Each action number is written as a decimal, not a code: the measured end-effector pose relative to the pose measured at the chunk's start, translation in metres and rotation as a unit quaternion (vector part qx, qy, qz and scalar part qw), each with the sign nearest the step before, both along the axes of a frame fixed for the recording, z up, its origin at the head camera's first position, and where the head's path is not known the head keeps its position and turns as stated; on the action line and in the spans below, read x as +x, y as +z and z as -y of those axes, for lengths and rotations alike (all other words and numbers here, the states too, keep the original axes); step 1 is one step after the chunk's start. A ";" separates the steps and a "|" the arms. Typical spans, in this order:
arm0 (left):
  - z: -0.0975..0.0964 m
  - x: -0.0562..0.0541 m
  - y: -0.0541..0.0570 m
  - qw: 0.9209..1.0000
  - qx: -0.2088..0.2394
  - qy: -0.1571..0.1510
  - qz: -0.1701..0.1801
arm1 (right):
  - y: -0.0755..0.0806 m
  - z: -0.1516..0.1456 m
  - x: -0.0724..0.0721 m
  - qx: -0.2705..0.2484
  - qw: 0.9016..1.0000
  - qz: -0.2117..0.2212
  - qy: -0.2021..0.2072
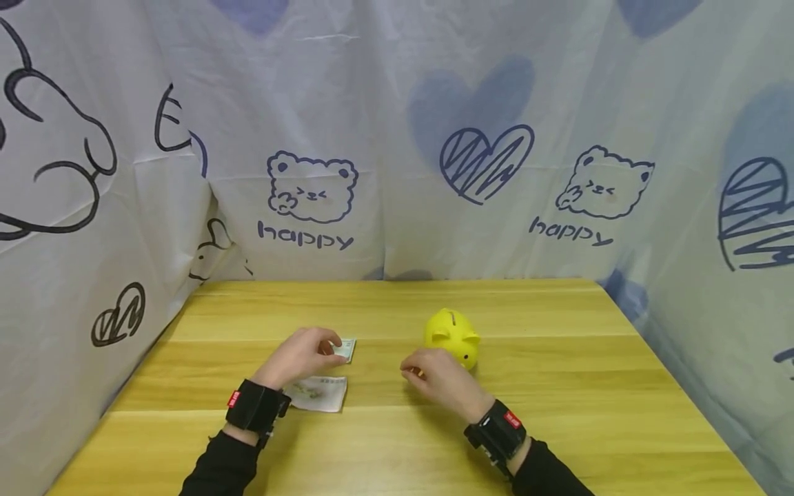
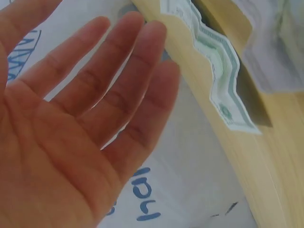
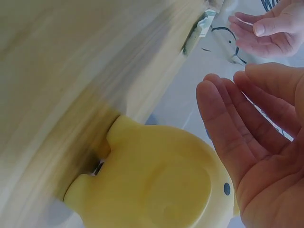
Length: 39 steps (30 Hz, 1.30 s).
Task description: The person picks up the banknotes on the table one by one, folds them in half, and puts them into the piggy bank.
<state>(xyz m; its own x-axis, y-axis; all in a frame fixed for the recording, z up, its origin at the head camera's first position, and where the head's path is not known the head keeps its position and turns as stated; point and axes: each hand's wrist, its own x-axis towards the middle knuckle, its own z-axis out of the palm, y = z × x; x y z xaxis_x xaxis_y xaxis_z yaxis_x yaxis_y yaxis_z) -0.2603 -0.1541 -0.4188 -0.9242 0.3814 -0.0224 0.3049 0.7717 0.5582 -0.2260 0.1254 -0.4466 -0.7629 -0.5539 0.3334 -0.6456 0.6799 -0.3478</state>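
Note:
My left hand [image 1: 305, 357] hovers above two banknotes, its fingers loosely bent and nothing in them. The farther banknote [image 1: 349, 350], greenish and wavy, shows as a creased strip [image 2: 223, 71] in the left wrist view and is partly hidden by the hand in the head view. A larger pale banknote [image 1: 325, 394] lies nearer, below the left wrist. My right hand [image 1: 448, 380] is held in front of a yellow piggy bank [image 1: 451, 332] with a slot on its back. Relaxed and holding nothing, that hand covers part of the pig's front in the head view.
A wooden table [image 1: 558, 399] carries everything. White cloth [image 1: 397, 138] with printed hearts and bears hangs along its back and both sides. Each wrist wears a black strapped camera band [image 1: 256, 408].

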 end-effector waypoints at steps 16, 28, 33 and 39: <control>0.017 -0.001 -0.004 0.995 -0.063 0.025 0.066 | 0.001 -0.004 0.001 -0.004 1.000 0.010 -0.008; 0.020 -0.002 -0.004 0.987 -0.119 0.056 0.089 | 0.003 -0.005 0.001 -0.007 1.000 0.027 -0.005; 0.021 0.000 -0.004 0.985 -0.128 0.069 0.089 | 0.004 -0.005 0.001 -0.004 0.999 0.035 -0.001; 0.021 0.000 -0.004 0.984 -0.133 0.078 0.093 | 0.003 -0.004 0.001 -0.004 0.999 0.039 0.005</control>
<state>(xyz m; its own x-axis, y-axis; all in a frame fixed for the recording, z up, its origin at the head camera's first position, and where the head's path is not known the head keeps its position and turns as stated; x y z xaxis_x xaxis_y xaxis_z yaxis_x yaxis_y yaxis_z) -0.2599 -0.1747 -0.4233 -0.9411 0.1933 -0.2774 0.0828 0.9273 0.3651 -0.2254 0.1292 -0.4441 -0.7806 -0.5598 0.2780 -0.6238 0.6697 -0.4029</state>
